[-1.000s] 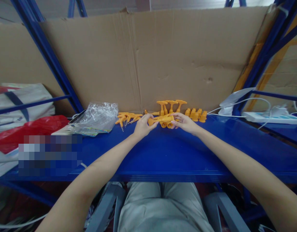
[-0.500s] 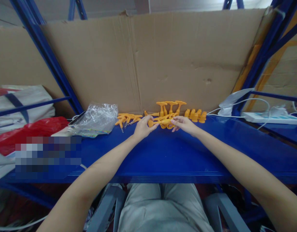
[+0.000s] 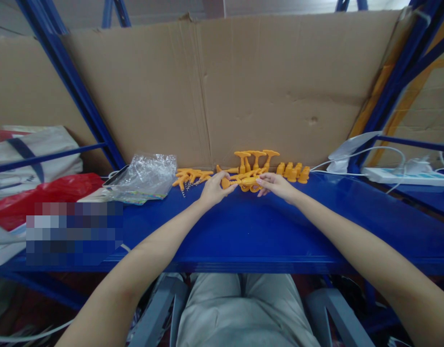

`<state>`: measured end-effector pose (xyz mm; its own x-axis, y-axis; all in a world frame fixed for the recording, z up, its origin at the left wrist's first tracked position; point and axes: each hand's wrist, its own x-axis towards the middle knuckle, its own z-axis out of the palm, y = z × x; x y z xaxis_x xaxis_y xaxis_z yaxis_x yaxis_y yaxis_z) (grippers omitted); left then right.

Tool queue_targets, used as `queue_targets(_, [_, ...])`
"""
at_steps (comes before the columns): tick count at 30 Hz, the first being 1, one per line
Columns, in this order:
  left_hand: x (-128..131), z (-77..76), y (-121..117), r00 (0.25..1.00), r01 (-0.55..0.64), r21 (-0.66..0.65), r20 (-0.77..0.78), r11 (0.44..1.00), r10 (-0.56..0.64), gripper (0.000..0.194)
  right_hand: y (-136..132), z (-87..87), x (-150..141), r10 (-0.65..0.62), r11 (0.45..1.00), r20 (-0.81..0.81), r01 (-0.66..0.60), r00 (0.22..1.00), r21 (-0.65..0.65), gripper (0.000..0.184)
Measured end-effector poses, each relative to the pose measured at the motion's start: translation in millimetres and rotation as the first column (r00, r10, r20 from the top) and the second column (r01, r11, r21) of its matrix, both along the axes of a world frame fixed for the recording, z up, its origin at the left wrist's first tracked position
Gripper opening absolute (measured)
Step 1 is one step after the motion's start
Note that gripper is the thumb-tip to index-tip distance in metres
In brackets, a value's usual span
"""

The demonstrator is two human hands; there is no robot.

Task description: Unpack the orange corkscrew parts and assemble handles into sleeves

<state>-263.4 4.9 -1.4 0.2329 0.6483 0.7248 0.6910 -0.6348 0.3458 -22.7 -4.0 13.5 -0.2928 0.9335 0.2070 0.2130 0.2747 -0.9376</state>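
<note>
A yellow corkscrew [image 3: 246, 181] lies sideways between my two hands. My left hand [image 3: 213, 190] is closed on its left end, thumb in front. My right hand [image 3: 277, 187] pinches its right end with thumb and fingertips. Just behind, more yellow corkscrews [image 3: 256, 169] lie in a pile, partly hidden by the held one. Three corkscrews [image 3: 257, 155] stand upright at the back, T-handles on top. Left of my left hand are several yellow handles with bare metal screws [image 3: 191, 177]. Several yellow sleeves [image 3: 289, 170] stand upright beyond my right hand.
Everything rests on a blue shelf [image 3: 243, 236] with a cardboard sheet [image 3: 265, 82] behind it. Clear plastic bags [image 3: 145, 178] and a red bag [image 3: 51, 195] lie to the left. A white power strip [image 3: 406, 176] with cables sits at the right.
The view has shifted very slightly. Both hands keep their hold on the corkscrew, with no other visible movement.
</note>
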Motion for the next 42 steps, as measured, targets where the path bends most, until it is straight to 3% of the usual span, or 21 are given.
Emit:
queue_targets(11, [-1.1, -2.4, 3.0, 0.999, 0.023, -0.021, -0.027, 1.0, -0.024, 0.022, 0.6, -0.6, -0.2, 0.013, 1.0, -0.079, -0.014, 0.997, -0.009, 0.023])
queue_targets(14, [-3.2, 1.6, 1.2, 0.999, 0.015, -0.086, -0.044, 0.996, -0.018, 0.035, 6.6, -3.8, 2.0, -0.011, 0.999, -0.114, 0.016, 0.993, 0.045, 0.029])
queue_targets(17, [-11.5, 9.6, 0.2, 0.995, -0.085, -0.122, -0.062, 0.989, 0.078, 0.051, 13.7, -7.4, 4.4, -0.058, 0.985, -0.115, 0.076, 0.992, 0.152, 0.034])
queue_targets(20, [-26.7, 17.2, 3.5, 0.955, -0.266, -0.102, -0.162, 0.959, 0.248, 0.042, 17.1, -8.8, 5.0, -0.136, 0.935, -0.03, 0.138, 0.99, 0.328, 0.035])
queue_targets(22, [-38.5, 19.0, 7.9, 0.893, -0.383, -0.104, -0.298, 0.918, 0.339, 0.031, 16.5, -7.6, 3.2, -0.232, 0.863, 0.077, 0.168, 0.97, 0.477, 0.036])
queue_targets(26, [-57.2, 13.4, 16.6, 0.73, -0.547, -0.146, -0.565, 0.824, 0.384, 0.033, 12.7, -1.4, -8.2, -0.422, 0.697, 0.31, 0.086, 0.852, 0.712, 0.035])
queue_targets(29, [-62.9, 6.9, 19.9, 0.673, -0.602, -0.193, -0.645, 0.775, 0.362, 0.042, 10.8, 3.6, -24.8, -0.53, 0.638, 0.48, -0.043, 0.699, 0.768, 0.03])
queue_targets(32, [-64.0, 3.1, 21.8, 0.661, -0.628, -0.229, -0.662, 0.743, 0.355, 0.049, 10.6, 5.6, -45.2, -0.584, 0.645, 0.628, -0.176, 0.514, 0.744, 0.026])
queue_targets(35, [-64.6, 2.4, 23.4, 0.655, -0.639, -0.226, -0.662, 0.736, 0.365, 0.047, 13.1, 2.7, -63.4, -0.587, 0.661, 0.707, -0.27, 0.395, 0.7, 0.029])
queue_targets(38, [-64.8, 3.5, 23.7, 0.644, -0.646, -0.206, -0.663, 0.734, 0.381, 0.045, 16.9, -3.2, -75.5, -0.578, 0.686, 0.734, -0.276, 0.356, 0.674, 0.034])
queue_targets(42, [-62.2, 6.0, 21.3, 0.622, -0.664, -0.192, -0.678, 0.722, 0.391, 0.043, 20.2, -10.0, -80.7, -0.562, 0.71, 0.744, -0.251, 0.362, 0.658, 0.035])
